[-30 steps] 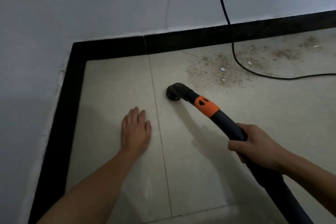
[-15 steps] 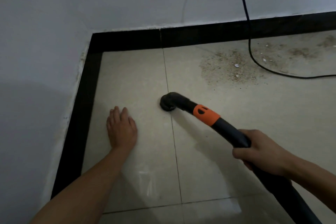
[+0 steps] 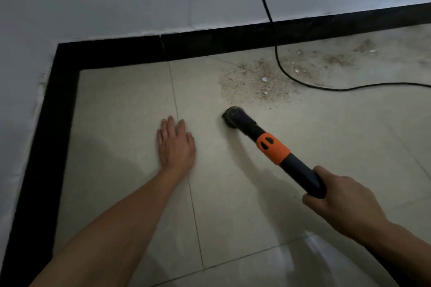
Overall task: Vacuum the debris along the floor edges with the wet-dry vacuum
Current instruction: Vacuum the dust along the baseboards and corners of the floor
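Gripping the vacuum hose point(image 3: 300, 171), the right hand point(image 3: 342, 202) rests its nozzle point(image 3: 233, 116) on the floor point(image 3: 130, 105) just below the debris point(image 3: 254, 84), while the left hand point(image 3: 176, 144) lies flat, fingers spread, beside it.

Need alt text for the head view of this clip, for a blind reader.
A right hand grips a black vacuum hose with an orange collar, its nozzle on pale floor tile just short of a patch of debris. The left hand lies flat on the floor near a corner with black baseboard; a black cord crosses the debris.
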{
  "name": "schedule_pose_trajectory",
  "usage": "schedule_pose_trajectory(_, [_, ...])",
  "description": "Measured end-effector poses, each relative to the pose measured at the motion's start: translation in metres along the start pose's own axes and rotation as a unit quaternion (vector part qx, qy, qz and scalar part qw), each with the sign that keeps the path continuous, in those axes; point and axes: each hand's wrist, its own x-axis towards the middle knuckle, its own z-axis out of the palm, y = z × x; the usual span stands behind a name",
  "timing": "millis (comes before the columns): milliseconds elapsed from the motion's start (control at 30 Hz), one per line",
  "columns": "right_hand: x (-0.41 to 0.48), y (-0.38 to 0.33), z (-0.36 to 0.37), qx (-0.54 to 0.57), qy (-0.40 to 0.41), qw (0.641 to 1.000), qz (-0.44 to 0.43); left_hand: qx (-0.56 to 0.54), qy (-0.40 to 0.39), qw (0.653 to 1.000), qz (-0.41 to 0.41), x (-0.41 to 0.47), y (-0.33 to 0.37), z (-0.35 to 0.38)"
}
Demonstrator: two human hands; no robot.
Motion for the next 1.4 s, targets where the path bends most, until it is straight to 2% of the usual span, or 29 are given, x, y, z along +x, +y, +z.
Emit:
schedule_pose_trajectory(67, [-0.007, 0.017, 0.002, -0.010, 0.015, 0.999, 0.028, -0.009, -0.005, 1.000, 0.002, 0.007, 0.018, 0.007])
schedule_pose_trajectory(233, [-0.026, 0.037, 0.019, -0.044, -0.001, 0.999, 0.026, 0.009, 0.006, 1.000, -0.010, 0.006, 0.037, 0.019])
schedule_pose_trajectory(433, [0.000, 0.074, 0.002, 0.061, 0.092, 0.976, 0.186, 0.028, 0.014, 1.000, -0.001, 0.005, 0.038, 0.017])
schedule_pose_trajectory(500, [-0.003, 0.066, 0.005, 0.074, 0.084, 0.979, 0.170, 0.031, 0.016, 0.999, -0.003, 0.004, 0.039, 0.017])
schedule_pose_trajectory(700, [-0.022, 0.016, 0.044, 0.044, 0.005, 0.999, 0.017, 0.030, 0.025, 0.999, 0.003, 0.003, 0.037, 0.018])
schedule_pose_trajectory(767, [-0.011, 0.024, 0.045, 0.032, 0.021, 0.999, 0.029, 0.026, 0.028, 0.999, 0.004, 0.003, 0.036, 0.018])
schedule_pose_trajectory(933, [0.030, 0.066, 0.019, 0.074, 0.115, 0.977, 0.161, 0.027, 0.028, 0.999, 0.002, 0.004, 0.035, 0.020])
schedule_pose_trajectory(1033, [0.037, 0.064, 0.015, 0.080, 0.111, 0.979, 0.152, 0.027, 0.031, 0.999, 0.002, 0.004, 0.035, 0.020])
schedule_pose_trajectory(1200, [0.028, 0.035, 0.041, 0.030, 0.064, 0.996, 0.057, 0.025, 0.033, 0.999, 0.001, 0.004, 0.037, 0.019])
schedule_pose_trajectory(1400, [0.074, 0.052, 0.025, 0.068, 0.104, 0.984, 0.126, 0.026, 0.032, 0.999, 0.003, 0.004, 0.037, 0.019])
